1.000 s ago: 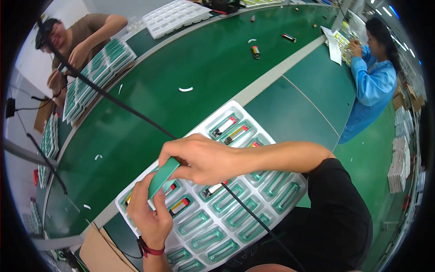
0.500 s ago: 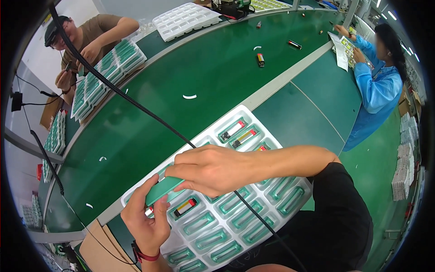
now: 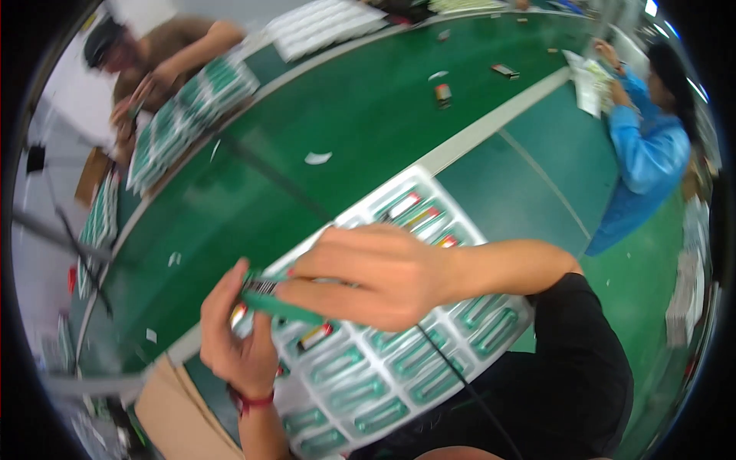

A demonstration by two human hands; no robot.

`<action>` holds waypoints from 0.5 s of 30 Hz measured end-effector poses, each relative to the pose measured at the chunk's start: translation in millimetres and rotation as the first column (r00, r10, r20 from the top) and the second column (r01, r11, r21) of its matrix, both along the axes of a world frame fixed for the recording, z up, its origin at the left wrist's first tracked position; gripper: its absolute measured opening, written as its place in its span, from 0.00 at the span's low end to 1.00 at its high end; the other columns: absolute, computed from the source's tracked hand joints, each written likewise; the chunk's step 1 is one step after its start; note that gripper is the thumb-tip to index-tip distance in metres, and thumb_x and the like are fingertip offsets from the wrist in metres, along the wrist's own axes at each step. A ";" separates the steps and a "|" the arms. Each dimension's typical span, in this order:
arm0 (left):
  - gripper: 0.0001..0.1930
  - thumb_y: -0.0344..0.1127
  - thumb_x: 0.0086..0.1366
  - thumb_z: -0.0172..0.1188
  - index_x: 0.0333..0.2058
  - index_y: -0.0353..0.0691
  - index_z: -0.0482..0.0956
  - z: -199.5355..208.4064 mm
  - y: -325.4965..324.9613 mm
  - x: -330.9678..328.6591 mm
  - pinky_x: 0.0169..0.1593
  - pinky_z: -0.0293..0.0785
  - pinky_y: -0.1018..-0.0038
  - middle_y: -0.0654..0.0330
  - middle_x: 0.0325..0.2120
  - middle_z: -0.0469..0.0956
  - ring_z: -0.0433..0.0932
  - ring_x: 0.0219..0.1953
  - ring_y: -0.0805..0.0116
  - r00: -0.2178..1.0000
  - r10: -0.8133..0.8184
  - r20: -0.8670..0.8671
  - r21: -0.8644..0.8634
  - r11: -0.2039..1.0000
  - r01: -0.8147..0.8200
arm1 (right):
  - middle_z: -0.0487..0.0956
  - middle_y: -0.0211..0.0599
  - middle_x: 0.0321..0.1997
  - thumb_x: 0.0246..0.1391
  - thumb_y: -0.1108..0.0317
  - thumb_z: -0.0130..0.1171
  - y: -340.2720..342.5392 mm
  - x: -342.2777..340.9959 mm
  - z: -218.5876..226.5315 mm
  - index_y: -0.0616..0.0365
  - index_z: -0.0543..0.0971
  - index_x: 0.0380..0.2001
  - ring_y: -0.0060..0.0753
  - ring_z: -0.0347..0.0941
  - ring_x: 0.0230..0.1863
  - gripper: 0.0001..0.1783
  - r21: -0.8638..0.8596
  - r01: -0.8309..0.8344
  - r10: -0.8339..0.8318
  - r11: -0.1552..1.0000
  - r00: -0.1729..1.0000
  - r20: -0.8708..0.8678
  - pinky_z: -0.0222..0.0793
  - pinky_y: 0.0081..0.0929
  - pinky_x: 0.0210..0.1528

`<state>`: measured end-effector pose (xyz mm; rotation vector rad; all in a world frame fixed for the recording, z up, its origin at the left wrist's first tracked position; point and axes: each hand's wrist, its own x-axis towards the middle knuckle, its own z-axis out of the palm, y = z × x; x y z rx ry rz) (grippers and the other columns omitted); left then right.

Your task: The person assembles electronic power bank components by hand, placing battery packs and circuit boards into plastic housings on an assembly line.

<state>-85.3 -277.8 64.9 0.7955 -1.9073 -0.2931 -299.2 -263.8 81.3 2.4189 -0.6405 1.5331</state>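
Observation:
Between both hands is a flat, narrow green piece [image 3: 287,307] with a dark, lined strip showing near its left end. My left hand [image 3: 238,345] pinches that left end between thumb and fingers. From the right, my right hand [image 3: 376,276] closes its fingers over the other end and hides part of it. Below them lies a white tray [image 3: 349,333] with green-lined pockets. Small cylindrical cells with red ends sit in some pockets, such as one cell [image 3: 314,336] under my right hand and another [image 3: 402,205] at the far corner. Motion blurs fine detail.
Two loose cells [image 3: 443,95] lie on the green belt, with white scraps [image 3: 318,158]. Across it, a person in brown [image 3: 172,46] works beside stacked trays [image 3: 192,107]. A person in blue [image 3: 652,157] works at right. A black cable [image 3: 448,372] crosses my tray. Cardboard [image 3: 176,406] stands lower left.
The green piece has turned in my hands, and its dark lined strip now shows. My right hand has shifted slightly. The whole view has moved a little and blurred.

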 end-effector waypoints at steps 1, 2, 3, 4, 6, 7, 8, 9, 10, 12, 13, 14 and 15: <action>0.22 0.14 0.53 0.60 0.48 0.32 0.70 -10.7 -4.4 -4.3 0.49 0.77 0.67 0.41 0.47 0.75 0.77 0.48 0.52 0.977 -0.123 -0.173 0.016 0.992 0.127 | 0.69 0.36 0.26 0.31 0.73 0.60 2.3 1.6 0.5 0.68 0.76 0.33 0.31 0.68 0.23 0.19 -0.067 0.028 -0.029 0.997 0.999 -0.013 0.65 0.23 0.19; 0.22 0.13 0.53 0.59 0.47 0.32 0.67 -21.3 -15.6 -14.3 0.50 0.76 0.64 0.38 0.47 0.74 0.77 0.49 0.49 0.948 -0.228 -0.220 0.034 0.970 0.241 | 0.70 0.36 0.26 0.30 0.72 0.60 1.9 -5.1 -4.6 0.70 0.77 0.33 0.30 0.68 0.23 0.20 -0.139 0.070 -0.075 0.988 0.997 -0.029 0.64 0.21 0.19; 0.21 0.12 0.54 0.57 0.46 0.33 0.66 -24.3 -16.7 -15.5 0.51 0.76 0.64 0.36 0.47 0.74 0.77 0.48 0.49 0.912 -0.302 -0.279 0.018 0.947 0.319 | 0.71 0.36 0.25 0.30 0.73 0.60 5.0 -4.3 -2.9 0.69 0.78 0.31 0.29 0.68 0.22 0.18 -0.187 0.073 -0.081 0.980 0.996 -0.034 0.63 0.20 0.18; 0.21 0.12 0.54 0.56 0.46 0.33 0.65 -21.6 -15.8 -14.6 0.51 0.75 0.64 0.36 0.48 0.73 0.78 0.48 0.50 0.876 -0.373 -0.306 0.012 0.918 0.396 | 0.72 0.37 0.25 0.29 0.73 0.61 6.6 0.5 -3.7 0.68 0.78 0.30 0.28 0.68 0.22 0.17 -0.234 0.084 -0.094 0.969 0.995 -0.032 0.63 0.19 0.18; 0.21 0.13 0.55 0.56 0.46 0.35 0.65 -25.5 -14.5 -8.8 0.49 0.77 0.66 0.35 0.49 0.72 0.78 0.48 0.51 0.881 -0.384 -0.275 -0.043 0.921 0.388 | 0.73 0.37 0.26 0.28 0.74 0.62 6.5 13.5 -9.9 0.67 0.79 0.29 0.28 0.68 0.22 0.17 -0.251 0.043 -0.039 0.967 0.999 0.017 0.62 0.18 0.17; 0.21 0.13 0.56 0.56 0.47 0.36 0.64 -24.1 -12.8 -10.8 0.48 0.78 0.66 0.35 0.49 0.71 0.78 0.48 0.51 0.870 -0.395 -0.294 -0.030 0.914 0.404 | 0.74 0.38 0.26 0.27 0.75 0.62 9.5 13.3 -9.1 0.66 0.79 0.28 0.28 0.68 0.23 0.16 -0.272 0.073 -0.069 0.960 0.997 0.025 0.61 0.17 0.17; 0.21 0.13 0.56 0.56 0.47 0.36 0.63 -22.1 -10.6 -11.1 0.47 0.79 0.67 0.35 0.49 0.71 0.79 0.47 0.52 0.857 -0.408 -0.314 -0.020 0.906 0.424 | 0.74 0.38 0.26 0.27 0.75 0.62 14.1 11.8 -6.8 0.66 0.79 0.28 0.28 0.68 0.23 0.16 -0.263 0.058 -0.049 0.963 0.998 0.038 0.61 0.17 0.17; 0.21 0.13 0.56 0.56 0.47 0.36 0.63 -23.5 -10.3 -12.0 0.47 0.79 0.67 0.35 0.49 0.71 0.79 0.47 0.52 0.861 -0.402 -0.311 -0.009 0.907 0.420 | 0.74 0.40 0.31 0.31 0.78 0.64 19.7 8.1 -6.2 0.66 0.77 0.35 0.31 0.69 0.27 0.19 -0.201 0.051 -0.060 0.978 0.997 -0.039 0.64 0.19 0.20; 0.22 0.13 0.56 0.56 0.47 0.37 0.63 -24.4 -9.9 -12.6 0.46 0.79 0.67 0.35 0.49 0.71 0.79 0.46 0.52 0.858 -0.412 -0.307 -0.018 0.904 0.428 | 0.74 0.43 0.36 0.35 0.81 0.66 23.2 6.8 -6.6 0.67 0.76 0.41 0.34 0.70 0.31 0.24 -0.138 0.050 -0.067 0.989 0.991 -0.117 0.68 0.21 0.23; 0.22 0.13 0.56 0.56 0.47 0.37 0.63 -24.9 -8.3 -15.2 0.45 0.80 0.68 0.35 0.49 0.71 0.79 0.46 0.53 0.853 -0.426 -0.301 -0.024 0.898 0.440 | 0.73 0.42 0.36 0.35 0.81 0.66 23.6 7.2 -8.2 0.66 0.76 0.40 0.33 0.70 0.30 0.22 -0.156 0.056 -0.072 0.986 0.993 -0.097 0.67 0.20 0.22; 0.22 0.13 0.56 0.56 0.47 0.37 0.63 -24.4 -7.6 -17.6 0.45 0.80 0.68 0.35 0.50 0.70 0.80 0.45 0.53 0.847 -0.431 -0.310 -0.011 0.893 0.450 | 0.73 0.42 0.36 0.35 0.81 0.66 24.5 5.5 -8.4 0.66 0.76 0.40 0.32 0.70 0.30 0.22 -0.152 0.052 -0.066 0.987 0.993 -0.093 0.67 0.19 0.22; 0.22 0.13 0.57 0.56 0.47 0.38 0.63 -24.0 -6.9 -19.4 0.45 0.80 0.67 0.35 0.50 0.70 0.80 0.45 0.53 0.841 -0.437 -0.319 0.000 0.887 0.461 | 0.72 0.42 0.37 0.35 0.81 0.66 25.1 4.3 -8.6 0.66 0.77 0.40 0.32 0.70 0.31 0.22 -0.149 0.047 -0.061 0.988 0.994 -0.088 0.67 0.19 0.22; 0.22 0.13 0.57 0.56 0.47 0.38 0.63 -24.3 -7.3 -19.8 0.45 0.80 0.67 0.35 0.50 0.70 0.80 0.45 0.53 0.838 -0.444 -0.317 0.003 0.883 0.468 | 0.72 0.42 0.37 0.35 0.81 0.66 24.6 4.7 -8.8 0.66 0.77 0.40 0.32 0.70 0.31 0.22 -0.148 0.056 -0.069 0.987 0.994 -0.086 0.67 0.19 0.22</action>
